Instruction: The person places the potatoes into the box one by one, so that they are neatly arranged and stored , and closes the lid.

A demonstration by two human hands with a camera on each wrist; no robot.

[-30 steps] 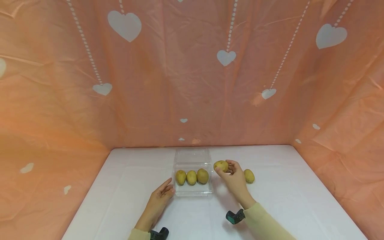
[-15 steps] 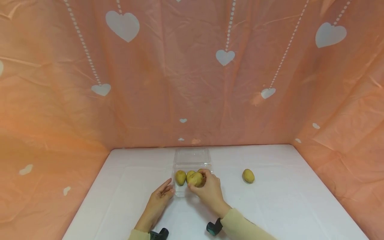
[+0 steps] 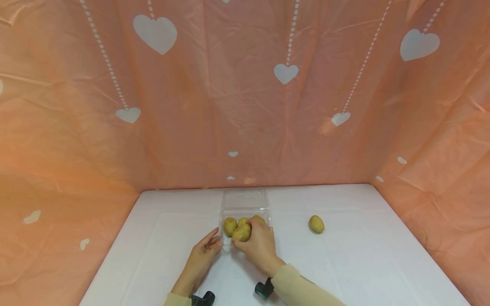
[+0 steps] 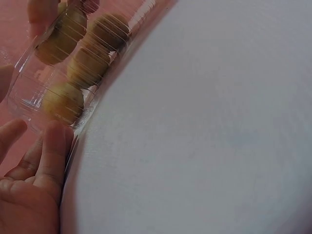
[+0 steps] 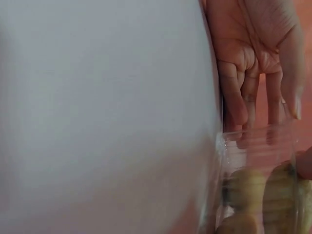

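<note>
A clear plastic clamshell box (image 3: 226, 246) stands on the white table with its lid (image 3: 245, 199) folded back. Three potatoes sit in a row inside: the left potato (image 3: 229, 226), the middle potato (image 3: 243, 221) and the right potato (image 3: 259, 219), the last two partly hidden by my right hand. My right hand (image 3: 262, 246) pinches another potato (image 3: 241, 233) between thumb and fingers, low over the front of the box. At the box's left side lies my left hand (image 3: 202, 255), its fingers loosely extended. In the left wrist view its fingertips (image 4: 53, 134) are right at the clear wall.
One loose potato (image 3: 316, 224) lies on the table to the right of the box. Orange cloth (image 3: 245, 127) with white hearts hangs behind and at both sides of the table (image 3: 363, 255).
My right hand has carried its potato leftward from beside the box to over its front, then slightly lower and further left. My left hand has stayed at the box's left side.
</note>
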